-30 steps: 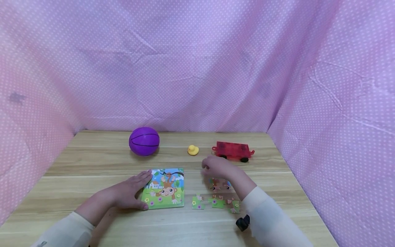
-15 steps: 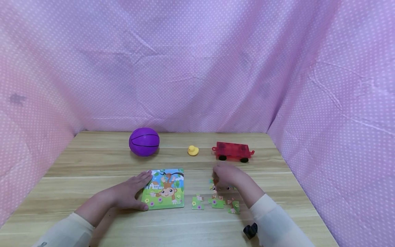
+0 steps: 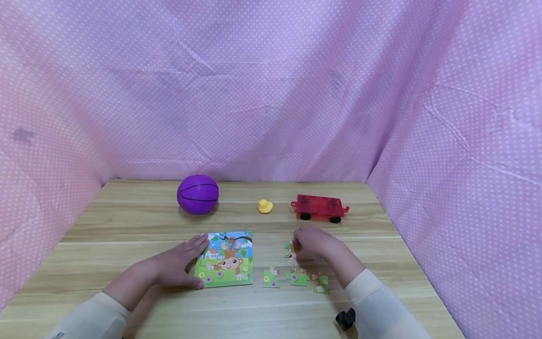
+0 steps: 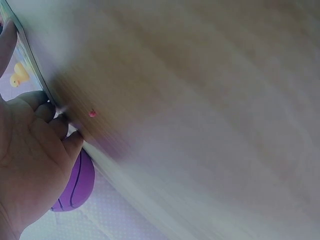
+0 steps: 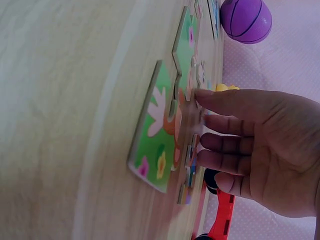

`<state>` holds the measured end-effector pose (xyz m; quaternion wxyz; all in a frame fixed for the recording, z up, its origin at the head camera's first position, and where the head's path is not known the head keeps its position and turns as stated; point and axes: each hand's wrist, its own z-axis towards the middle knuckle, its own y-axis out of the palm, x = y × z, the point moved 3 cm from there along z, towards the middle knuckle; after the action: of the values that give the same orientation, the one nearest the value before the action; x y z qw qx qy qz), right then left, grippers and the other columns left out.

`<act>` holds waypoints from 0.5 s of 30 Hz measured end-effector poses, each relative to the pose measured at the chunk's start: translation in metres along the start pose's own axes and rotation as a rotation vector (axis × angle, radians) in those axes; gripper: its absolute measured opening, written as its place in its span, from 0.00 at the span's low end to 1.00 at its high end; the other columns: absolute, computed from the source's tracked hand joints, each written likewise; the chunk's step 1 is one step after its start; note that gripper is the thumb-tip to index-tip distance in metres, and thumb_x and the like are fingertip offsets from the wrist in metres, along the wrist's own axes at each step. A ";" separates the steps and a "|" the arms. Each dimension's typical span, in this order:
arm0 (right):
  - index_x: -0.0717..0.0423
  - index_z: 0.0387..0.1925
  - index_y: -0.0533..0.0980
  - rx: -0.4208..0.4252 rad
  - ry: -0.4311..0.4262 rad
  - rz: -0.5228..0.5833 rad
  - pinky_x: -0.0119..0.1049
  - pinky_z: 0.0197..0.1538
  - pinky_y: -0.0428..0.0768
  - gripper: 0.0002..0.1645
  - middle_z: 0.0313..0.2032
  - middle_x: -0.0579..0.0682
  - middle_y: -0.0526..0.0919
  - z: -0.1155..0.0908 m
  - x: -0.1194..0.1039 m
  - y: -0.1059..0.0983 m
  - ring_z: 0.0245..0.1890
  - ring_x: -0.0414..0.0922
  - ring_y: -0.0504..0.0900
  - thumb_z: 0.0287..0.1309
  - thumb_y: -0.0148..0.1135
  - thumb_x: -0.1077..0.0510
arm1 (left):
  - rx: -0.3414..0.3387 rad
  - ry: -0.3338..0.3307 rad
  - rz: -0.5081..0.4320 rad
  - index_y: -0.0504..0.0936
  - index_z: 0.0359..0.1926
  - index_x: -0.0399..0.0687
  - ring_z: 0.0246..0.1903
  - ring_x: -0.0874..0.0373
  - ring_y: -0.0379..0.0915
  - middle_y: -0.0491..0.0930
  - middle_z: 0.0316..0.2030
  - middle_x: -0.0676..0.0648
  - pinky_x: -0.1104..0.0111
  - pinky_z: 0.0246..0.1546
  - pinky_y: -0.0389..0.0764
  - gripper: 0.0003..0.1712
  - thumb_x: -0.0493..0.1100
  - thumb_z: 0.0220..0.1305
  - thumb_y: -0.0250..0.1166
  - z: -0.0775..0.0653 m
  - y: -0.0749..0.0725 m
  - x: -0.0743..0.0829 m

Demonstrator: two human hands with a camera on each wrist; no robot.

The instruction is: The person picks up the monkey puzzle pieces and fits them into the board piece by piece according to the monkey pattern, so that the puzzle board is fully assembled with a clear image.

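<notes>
In the head view my left hand rests along the left side of a square monkey picture board. Its fingers lie at the upper left corner and its thumb at the lower left. My right hand is bent down over a monkey-face puzzle piece, its thumb and fingertips pinching at it; the hand covers part of that group. Closer to me lie a flowered green piece, a middle piece and a right-hand piece. The right wrist view shows the thumb and curled fingers close above the pieces.
Behind the board sits a purple ball. A yellow rubber duck and a red toy wagon with black wheels stand at the back. Pink dotted cloth hangs around the wooden table.
My right hand has come back and down from beside the wagon onto the upper puzzle pieces. The monkey-face piece has shifted slightly left. My left hand has stayed put.
</notes>
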<state>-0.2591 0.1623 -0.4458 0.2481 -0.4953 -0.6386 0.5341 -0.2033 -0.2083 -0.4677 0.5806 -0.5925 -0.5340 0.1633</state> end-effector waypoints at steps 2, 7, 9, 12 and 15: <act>0.48 0.32 0.75 0.010 -0.002 0.038 0.37 0.37 0.74 0.13 0.30 0.43 0.73 0.001 0.001 -0.001 0.33 0.43 0.72 0.50 0.73 0.54 | 0.003 0.002 -0.001 0.48 0.78 0.46 0.77 0.40 0.36 0.41 0.78 0.44 0.42 0.74 0.47 0.66 0.74 0.49 0.66 0.000 0.000 0.000; 0.49 0.32 0.75 0.073 -0.051 0.132 0.36 0.33 0.75 0.09 0.28 0.43 0.75 0.003 0.002 -0.002 0.29 0.42 0.73 0.55 0.70 0.58 | 0.002 0.005 -0.004 0.48 0.78 0.45 0.77 0.41 0.36 0.41 0.78 0.44 0.43 0.74 0.47 0.66 0.74 0.49 0.67 0.001 0.001 0.000; 0.49 0.32 0.75 0.094 -0.055 0.143 0.35 0.32 0.74 0.07 0.27 0.43 0.75 0.004 0.004 -0.003 0.28 0.41 0.73 0.58 0.68 0.58 | 0.000 0.004 -0.008 0.48 0.78 0.45 0.77 0.41 0.36 0.40 0.78 0.45 0.42 0.74 0.47 0.66 0.74 0.49 0.67 0.001 0.001 0.000; 0.49 0.35 0.76 0.089 -0.054 0.147 0.35 0.32 0.74 0.09 0.27 0.43 0.75 0.006 0.004 -0.003 0.28 0.40 0.74 0.58 0.69 0.54 | 0.000 0.004 -0.007 0.48 0.78 0.46 0.77 0.41 0.36 0.40 0.78 0.45 0.42 0.74 0.47 0.66 0.74 0.50 0.66 0.001 0.000 0.000; 0.49 0.40 0.77 0.049 -0.076 0.129 0.36 0.36 0.75 0.16 0.31 0.44 0.77 0.007 0.001 -0.002 0.32 0.41 0.74 0.55 0.71 0.48 | 0.000 0.005 -0.008 0.48 0.78 0.45 0.77 0.40 0.36 0.40 0.78 0.45 0.42 0.74 0.47 0.66 0.74 0.50 0.66 0.000 0.000 0.000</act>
<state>-0.2657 0.1602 -0.4462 0.2007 -0.5085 -0.6012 0.5828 -0.2036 -0.2084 -0.4684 0.5828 -0.5907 -0.5348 0.1593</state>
